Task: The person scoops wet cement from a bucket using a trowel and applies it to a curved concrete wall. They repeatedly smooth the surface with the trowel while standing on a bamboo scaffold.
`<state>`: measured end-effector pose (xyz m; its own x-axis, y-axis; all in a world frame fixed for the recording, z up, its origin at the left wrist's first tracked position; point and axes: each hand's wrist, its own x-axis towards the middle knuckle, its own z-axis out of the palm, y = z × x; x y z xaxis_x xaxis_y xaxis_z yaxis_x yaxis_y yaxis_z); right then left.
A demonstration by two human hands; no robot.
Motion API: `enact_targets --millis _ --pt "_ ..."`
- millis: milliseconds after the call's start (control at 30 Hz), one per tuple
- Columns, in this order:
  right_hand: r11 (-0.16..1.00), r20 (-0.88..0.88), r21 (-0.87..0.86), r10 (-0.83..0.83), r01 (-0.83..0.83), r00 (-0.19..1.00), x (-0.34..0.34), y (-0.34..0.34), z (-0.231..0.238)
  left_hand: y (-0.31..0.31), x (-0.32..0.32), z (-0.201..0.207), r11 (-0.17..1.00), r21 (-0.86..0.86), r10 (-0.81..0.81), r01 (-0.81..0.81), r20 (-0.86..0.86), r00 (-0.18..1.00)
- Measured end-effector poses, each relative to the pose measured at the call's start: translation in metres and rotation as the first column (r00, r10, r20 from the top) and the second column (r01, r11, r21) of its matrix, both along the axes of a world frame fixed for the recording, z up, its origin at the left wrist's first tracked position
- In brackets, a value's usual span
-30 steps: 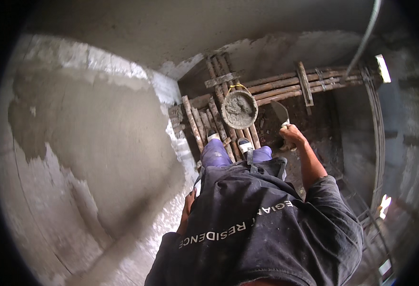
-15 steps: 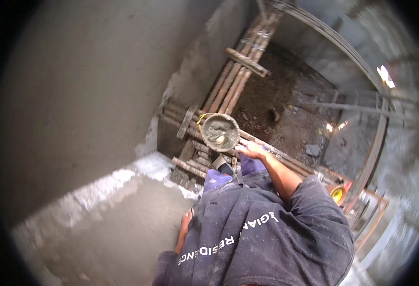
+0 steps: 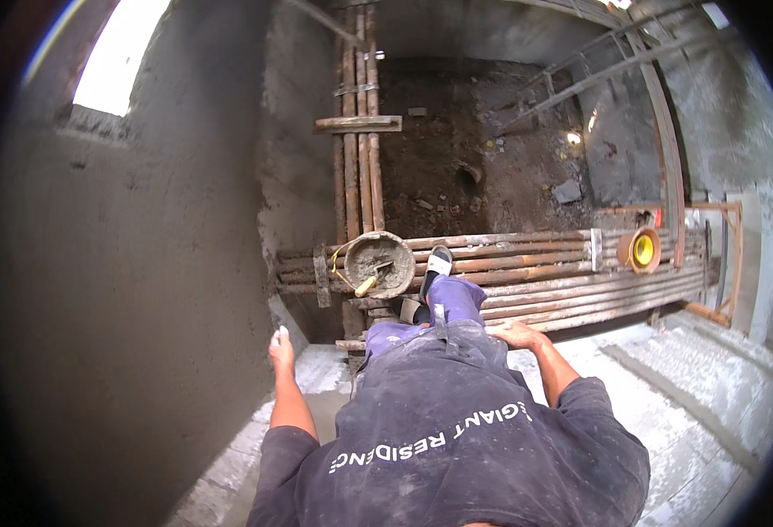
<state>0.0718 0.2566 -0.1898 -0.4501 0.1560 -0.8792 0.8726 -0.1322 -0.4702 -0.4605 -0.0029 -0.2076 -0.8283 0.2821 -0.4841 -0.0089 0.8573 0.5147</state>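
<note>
My left hand [image 3: 282,351] is raised beside the grey plastered wall, its fingers curled. Something pale shows at the fingertips, too small to name. By my right hip, my right hand [image 3: 516,335] has its fingers stretched out and holds nothing. Ahead of my legs, a round bucket [image 3: 411,266] of wet grey mortar stands on rusty pipes. A trowel [image 3: 379,274] with a yellow handle lies in the mortar, its handle toward me. The bucket's yellow cord handle [image 3: 335,256] hangs over its left side. Neither hand touches the bucket.
Rusty scaffold pipes [image 3: 571,279] run across in front of me, with my sandalled foot [image 3: 439,260] on them. More pipes [image 3: 357,167] lead away under a wooden crosspiece [image 3: 357,124]. An orange-brown bucket [image 3: 625,249] with yellow inside stands right. Far below lies a rubble-strewn floor [image 3: 514,198].
My right hand has come away from the mortar bucket's rim to my hip. My left hand has risen from my side toward the wall. The view has turned, bringing a bright window in.
</note>
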Motion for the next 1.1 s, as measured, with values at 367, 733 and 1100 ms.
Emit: enact_targets --millis 367,733,1100 --pt "0.902 0.314 0.155 -0.431 0.402 0.846 0.109 0.012 -0.037 0.22 0.03 0.109 0.868 0.043 -0.489 0.495 -0.103 0.866" --pt "0.641 0.279 0.417 -0.765 0.645 0.58 0.167 0.134 -0.011 -0.001 0.063 0.021 0.956 -0.289 0.06 -0.047 0.036 0.998" --pt "0.505 0.236 0.389 -0.863 0.77 0.447 0.138 0.148 -0.058 -0.037 0.012 -0.067 0.913 -0.347 -0.215 0.213 0.034 0.976"
